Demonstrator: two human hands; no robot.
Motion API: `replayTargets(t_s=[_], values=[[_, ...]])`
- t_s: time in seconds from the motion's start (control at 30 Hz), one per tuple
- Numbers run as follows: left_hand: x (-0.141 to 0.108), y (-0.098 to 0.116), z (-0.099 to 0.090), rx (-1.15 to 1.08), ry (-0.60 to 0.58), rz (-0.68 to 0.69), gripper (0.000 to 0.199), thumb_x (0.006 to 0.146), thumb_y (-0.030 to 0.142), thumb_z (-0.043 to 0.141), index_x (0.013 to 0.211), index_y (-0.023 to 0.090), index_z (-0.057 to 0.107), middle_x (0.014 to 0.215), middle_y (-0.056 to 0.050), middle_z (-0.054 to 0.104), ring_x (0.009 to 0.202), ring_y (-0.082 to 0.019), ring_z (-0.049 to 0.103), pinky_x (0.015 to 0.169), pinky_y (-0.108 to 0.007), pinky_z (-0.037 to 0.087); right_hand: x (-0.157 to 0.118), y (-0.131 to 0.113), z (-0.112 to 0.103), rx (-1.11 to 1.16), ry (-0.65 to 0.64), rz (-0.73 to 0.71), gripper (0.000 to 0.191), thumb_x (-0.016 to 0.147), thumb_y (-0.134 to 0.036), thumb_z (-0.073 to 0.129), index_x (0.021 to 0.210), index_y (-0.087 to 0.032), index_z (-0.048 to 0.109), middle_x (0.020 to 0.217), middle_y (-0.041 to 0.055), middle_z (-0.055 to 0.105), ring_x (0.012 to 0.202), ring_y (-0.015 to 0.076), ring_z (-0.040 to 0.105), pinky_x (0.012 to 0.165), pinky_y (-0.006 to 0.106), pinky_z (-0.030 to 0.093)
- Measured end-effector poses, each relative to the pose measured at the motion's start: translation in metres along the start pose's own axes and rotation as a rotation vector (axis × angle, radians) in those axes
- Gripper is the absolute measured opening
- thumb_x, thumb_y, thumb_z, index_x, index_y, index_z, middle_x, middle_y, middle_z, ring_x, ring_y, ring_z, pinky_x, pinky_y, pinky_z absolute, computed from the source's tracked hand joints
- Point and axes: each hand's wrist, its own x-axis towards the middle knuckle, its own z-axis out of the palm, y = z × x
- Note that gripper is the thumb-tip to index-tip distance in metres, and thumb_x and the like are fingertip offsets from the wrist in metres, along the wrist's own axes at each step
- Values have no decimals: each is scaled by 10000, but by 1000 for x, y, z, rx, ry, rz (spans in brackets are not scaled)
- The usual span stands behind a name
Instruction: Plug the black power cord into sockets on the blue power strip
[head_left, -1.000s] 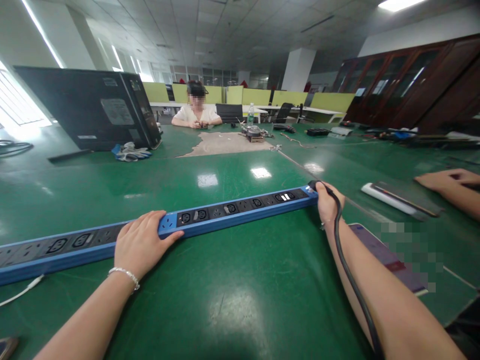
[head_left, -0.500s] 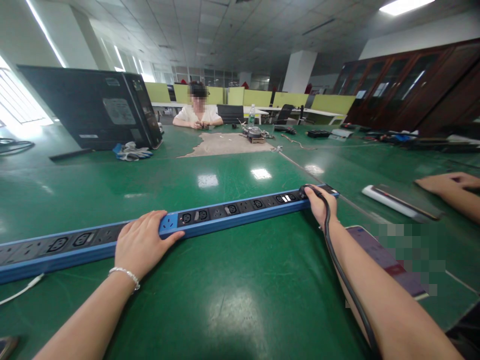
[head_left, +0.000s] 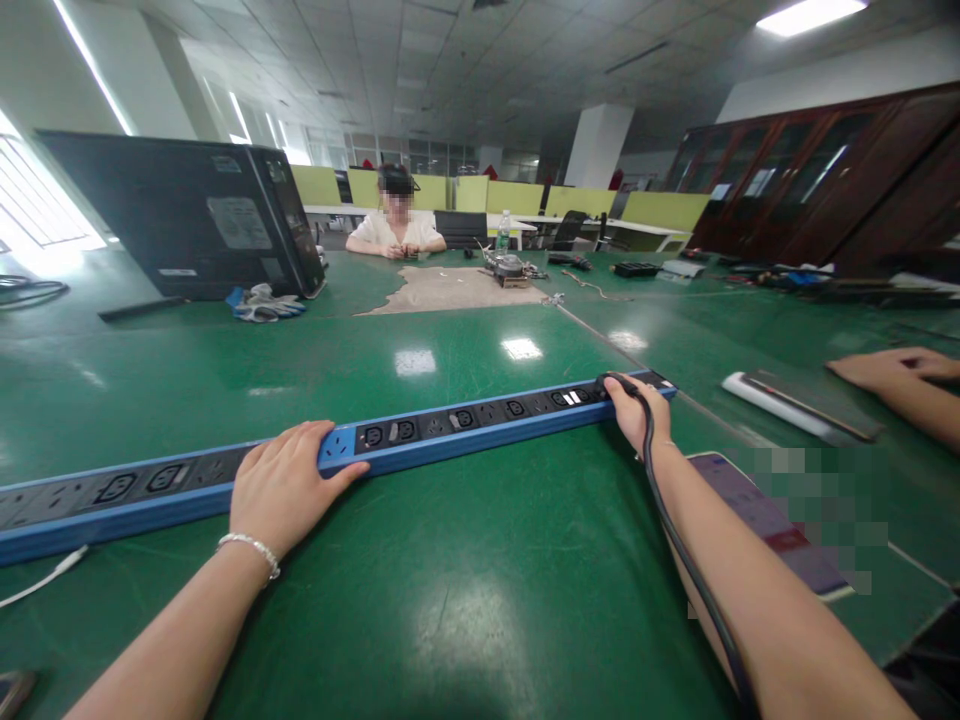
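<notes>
One long blue power strip with black sockets [head_left: 420, 432] lies on the glossy green table [head_left: 420, 560], bearing two white stickers [head_left: 571, 398]. The left hand [head_left: 279, 488] clasps it — the right hand [head_left: 639, 412] grasps one black plug [head_left: 621, 379] near its right end. The labels [head_left: 238, 222] on the black boxy case [head_left: 135, 215] are illegible.

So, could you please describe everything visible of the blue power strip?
The power strip is a long, straight bar with a blue, metallic-looking casing and a row of mostly black sockets in differing patterns, one being blue. It lies sockets-up, slanting across the green table, and runs past the picture's left edge. The left hand grips it; near its right end, the right hand holds a black plug to it, insertion unclear.
</notes>
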Motion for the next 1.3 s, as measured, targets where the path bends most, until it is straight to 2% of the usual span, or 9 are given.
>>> replayTargets(t_s=[0.17,0.43,0.63,0.73,0.83,0.97,1.1,1.13,1.3], values=[[0,0,-1,-2,-1,-5,663,783,652,408,1220,160,486,1228,-137,589,1160,-295,510,988,-417,334,-5,4,2,-33,-19,30,409,756,-474,531,989,-191,712,1057,112,691,1029,287,609,937,440,432],[0,-2,1,-7,-1,-2,691,779,667,404,1231,150,484,1235,-139,586,1172,-299,501,993,-428,335,-10,10,4,-57,-30,-85,398,810,-426,482,1024,-169,699,1111,124,668,1159,275,543,1006,431,383],[1,-2,1,-19,-8,-9,704,775,672,395,1236,148,488,1239,-143,584,1171,-305,503,992,-436,337,-8,8,4,-118,-45,27,425,818,-469,480,1059,-192,693,1191,132,627,1169,278,531,993,441,393],[0,-2,1,-14,-7,-10,701,777,671,395,1235,149,487,1239,-143,584,1169,-306,504,989,-434,338,-12,9,6,-113,-15,22,438,812,-460,488,1088,-179,681,1209,141,614,1175,269,526,997,425,393],[-1,-1,1,-9,-6,-9,696,775,672,398,1234,155,485,1235,-142,585,1164,-304,506,986,-430,338,-15,10,8,-80,28,-24,445,805,-472,484,1062,-172,688,1175,136,635,1153,263,540,996,422,395],[-2,-2,2,-8,0,-14,691,775,670,400,1234,160,484,1235,-141,585,1160,-302,509,988,-423,333,-13,5,7,18,80,-53,465,794,-527,480,969,-161,709,1023,126,695,1029,267,608,983,447,395],[-1,-1,2,-4,-2,-11,692,775,670,404,1233,158,482,1232,-139,587,1159,-300,510,987,-424,336,-8,-2,1,177,301,34,514,827,-549,431,967,-132,698,925,116,708,936,251,636,911,414,447],[0,-1,2,-3,-4,-13,693,775,671,404,1233,157,483,1231,-139,588,1160,-300,510,986,-425,337,-8,-4,-1,200,323,40,516,826,-549,432,954,-127,699,913,115,708,927,251,638,898,406,455],[0,-1,1,-8,-8,-13,708,770,673,403,1237,147,485,1233,-144,588,1165,-302,506,992,-430,333,-18,-26,-5,247,199,-12,481,798,-542,477,903,-133,707,911,113,713,916,248,640,898,389,458]])
